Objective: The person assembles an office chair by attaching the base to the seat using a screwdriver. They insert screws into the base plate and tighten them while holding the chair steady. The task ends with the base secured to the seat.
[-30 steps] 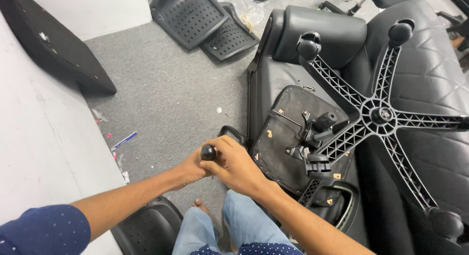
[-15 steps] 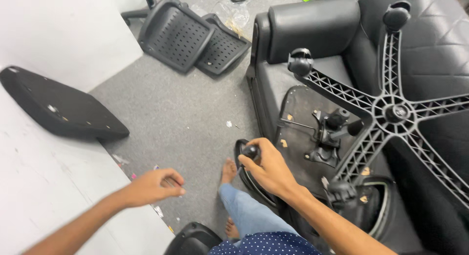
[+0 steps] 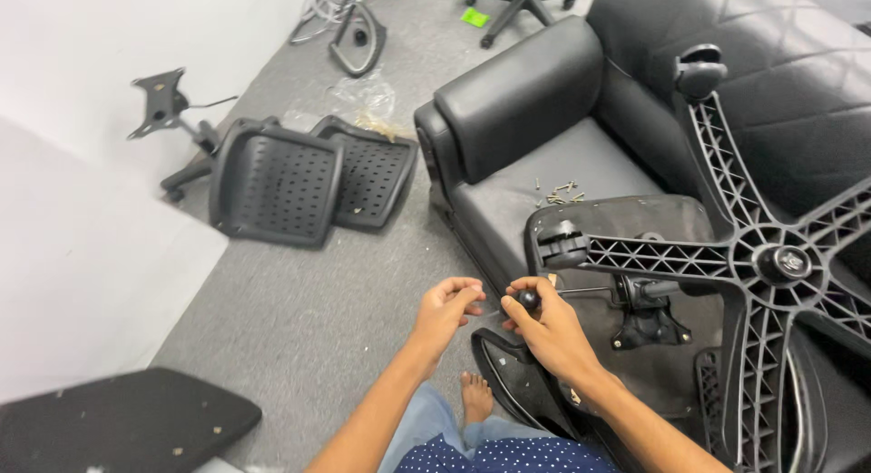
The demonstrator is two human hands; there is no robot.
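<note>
My right hand (image 3: 546, 325) grips the round black handle of a screwdriver (image 3: 529, 299), whose thin shaft runs right toward the mechanism plate (image 3: 646, 314) under an upturned office chair. My left hand (image 3: 445, 312) hovers just left of it, fingers pinched together; whether it holds anything small I cannot tell. The chair's black five-star base (image 3: 767, 255) with castor wheels sticks up at the right, over the seat underside (image 3: 626, 221). A black armrest (image 3: 508, 373) lies below my hands.
The chair lies across a black sofa (image 3: 535, 119) with loose screws (image 3: 555, 193) on its cushion. Two perforated black backrests (image 3: 308, 178) lie on the grey carpet. A black seat pad (image 3: 118, 423) lies bottom left. More chair parts (image 3: 168, 119) sit further back. My bare foot (image 3: 474, 396) rests below.
The view has swung up and to the right. My left hand has come back from the lower left to beside the right hand. The right hand keeps its grip on the screwdriver.
</note>
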